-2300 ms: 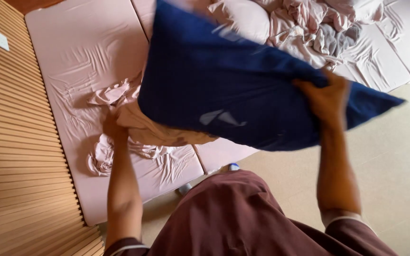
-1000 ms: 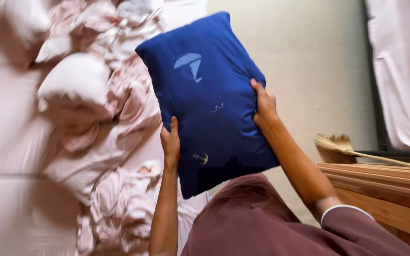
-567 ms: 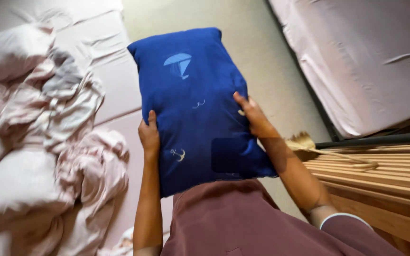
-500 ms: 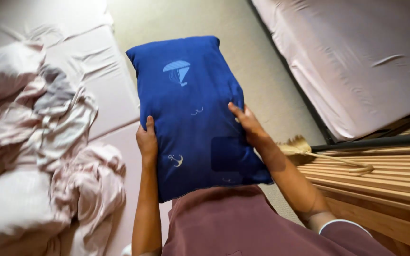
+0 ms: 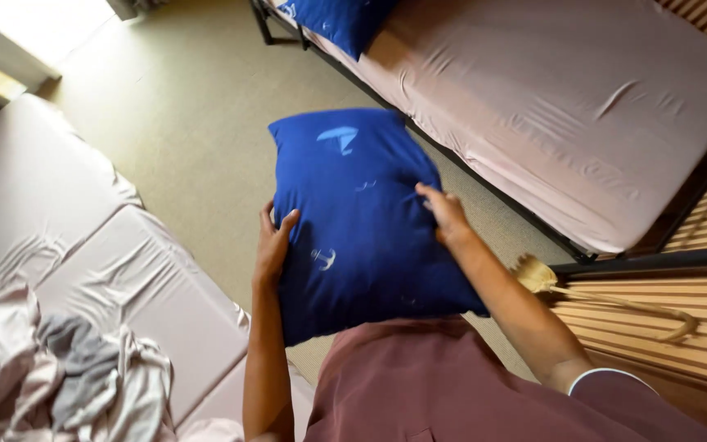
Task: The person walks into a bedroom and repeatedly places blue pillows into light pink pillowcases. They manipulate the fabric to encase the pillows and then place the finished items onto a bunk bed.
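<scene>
**Blue pillow held up between two hands**

While it hangs in front of our chest, above the beige carpet (image 5: 190, 123), the blue pillow (image 5: 362, 221) stands nearly upright, a plump rectangle of smooth cloth with small pale printed figures on it. Our left hand (image 5: 273, 244) clasps its edge at nine o'clock, thumb on the front and fingers curled behind. Our right hand (image 5: 445, 214) lies at three o'clock, fingers spread flat and pressed into the soft face, dimpling it. The pillow's lower edge meets our maroon shirt (image 5: 452, 385) at six o'clock.

Towards one o'clock stands a bed (image 5: 583, 106) with a taut, faintly creased pinkish sheet on a dark metal frame; a second blue pillow (image 5: 337, 20) lies at its far end, at twelve o'clock. At four o'clock a straw broom (image 5: 607, 299) rests on ribbed wooden slats (image 5: 664, 327). At eight o'clock lie pink-sheeted floor mattresses (image 5: 92, 245), satin-smooth, with rumpled pink and grey bedding (image 5: 67, 385) heaped near seven o'clock.
</scene>
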